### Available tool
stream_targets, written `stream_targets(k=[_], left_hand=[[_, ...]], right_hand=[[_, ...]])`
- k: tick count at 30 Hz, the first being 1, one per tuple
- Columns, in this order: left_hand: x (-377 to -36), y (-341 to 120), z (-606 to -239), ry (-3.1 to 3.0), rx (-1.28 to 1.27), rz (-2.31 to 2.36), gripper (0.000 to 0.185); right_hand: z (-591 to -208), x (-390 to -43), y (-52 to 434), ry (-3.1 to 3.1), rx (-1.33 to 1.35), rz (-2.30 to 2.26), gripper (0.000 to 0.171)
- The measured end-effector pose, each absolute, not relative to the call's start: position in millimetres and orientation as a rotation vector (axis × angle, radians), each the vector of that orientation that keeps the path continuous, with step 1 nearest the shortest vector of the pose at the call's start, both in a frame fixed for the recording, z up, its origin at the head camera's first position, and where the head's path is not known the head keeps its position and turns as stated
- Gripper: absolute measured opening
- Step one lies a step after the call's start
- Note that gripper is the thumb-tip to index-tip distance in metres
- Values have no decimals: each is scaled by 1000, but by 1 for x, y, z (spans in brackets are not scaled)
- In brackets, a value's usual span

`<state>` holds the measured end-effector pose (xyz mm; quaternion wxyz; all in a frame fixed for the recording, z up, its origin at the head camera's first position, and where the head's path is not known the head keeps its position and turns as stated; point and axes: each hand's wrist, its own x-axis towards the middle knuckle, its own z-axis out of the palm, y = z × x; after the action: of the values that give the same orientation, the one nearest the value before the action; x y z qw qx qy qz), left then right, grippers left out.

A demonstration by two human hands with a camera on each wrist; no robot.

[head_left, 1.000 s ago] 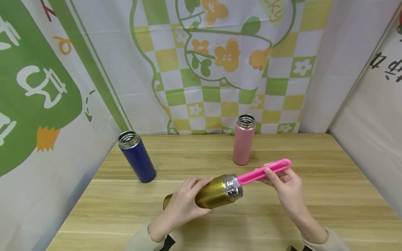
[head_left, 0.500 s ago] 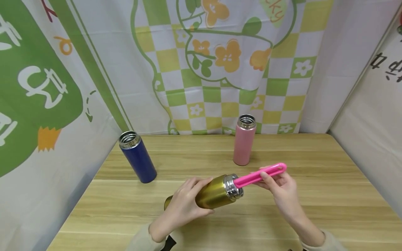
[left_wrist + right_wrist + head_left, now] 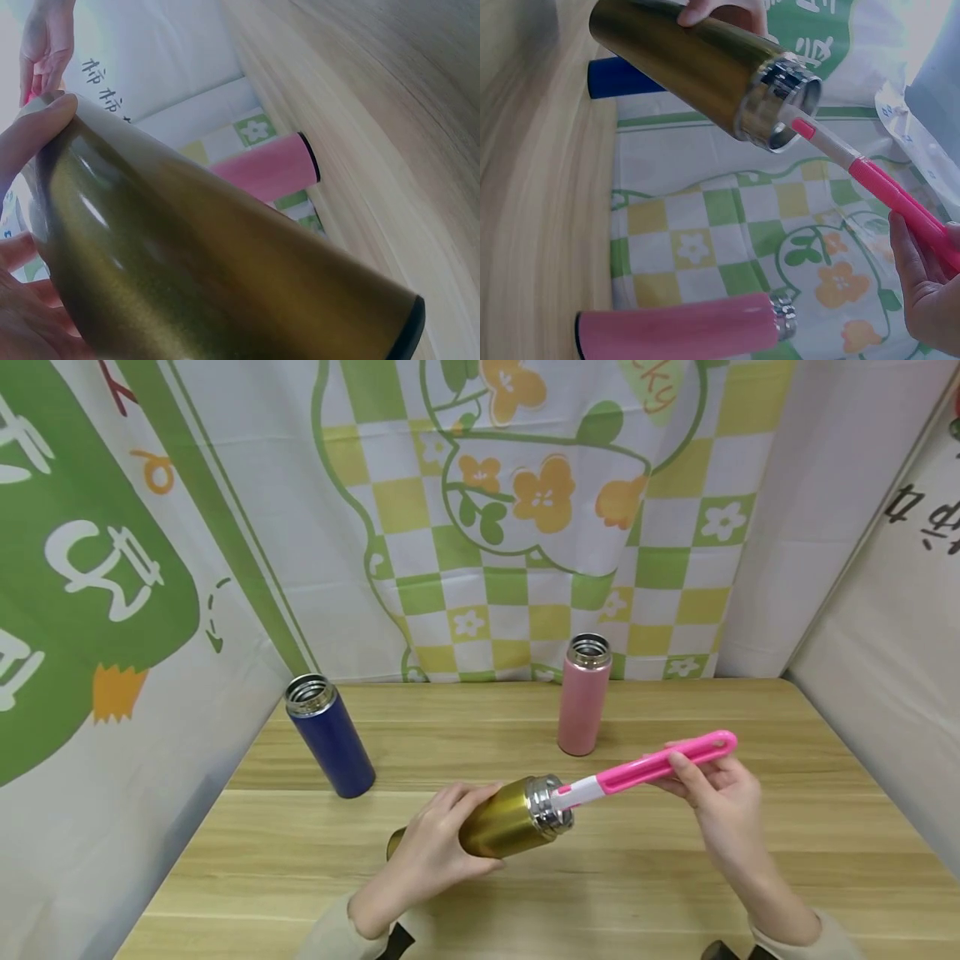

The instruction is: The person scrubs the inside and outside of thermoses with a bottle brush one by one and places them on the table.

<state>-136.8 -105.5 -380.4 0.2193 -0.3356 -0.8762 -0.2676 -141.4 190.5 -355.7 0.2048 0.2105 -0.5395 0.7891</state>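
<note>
My left hand (image 3: 435, 852) grips a gold metal flask (image 3: 506, 822) round its body, tilted with its open silver mouth to the right. In my right hand (image 3: 723, 810) a pink-handled bottle brush (image 3: 667, 762) is pinched between thumb and fingers. Its white neck enters the flask's mouth, and the brush head is hidden inside. From the right wrist, the brush (image 3: 889, 187) slants into the threaded opening of the flask (image 3: 697, 67). The flask (image 3: 187, 247) fills much of the left wrist view, with left-hand fingers (image 3: 30, 142) round it.
A blue flask (image 3: 332, 739) without a lid stands at the left on the wooden table (image 3: 465, 727). Upright near the back edge is a lidless pink flask (image 3: 583, 702). Printed cloth (image 3: 525, 602) hangs behind and at both sides.
My right hand first pushed the brush deeper into the flask, then drew it back out to the right, so more of the white neck shows now. My left hand barely shifted.
</note>
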Motion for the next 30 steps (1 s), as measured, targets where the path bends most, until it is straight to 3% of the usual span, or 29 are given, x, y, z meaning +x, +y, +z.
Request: stream_targets(k=[5, 9, 30], left_hand=[[-137, -107, -379, -2427, -947, -731, 80], [-137, -108, -377, -2426, -962, -721, 79], [-137, -117, -374, -2360, -968, -655, 80]], right_hand=[[-335, -131, 193, -1501, 578, 2206, 11], [-328, -130, 198, -1448, 614, 2259, 17], [-318, -129, 208, -1297, 643, 2327, 17]])
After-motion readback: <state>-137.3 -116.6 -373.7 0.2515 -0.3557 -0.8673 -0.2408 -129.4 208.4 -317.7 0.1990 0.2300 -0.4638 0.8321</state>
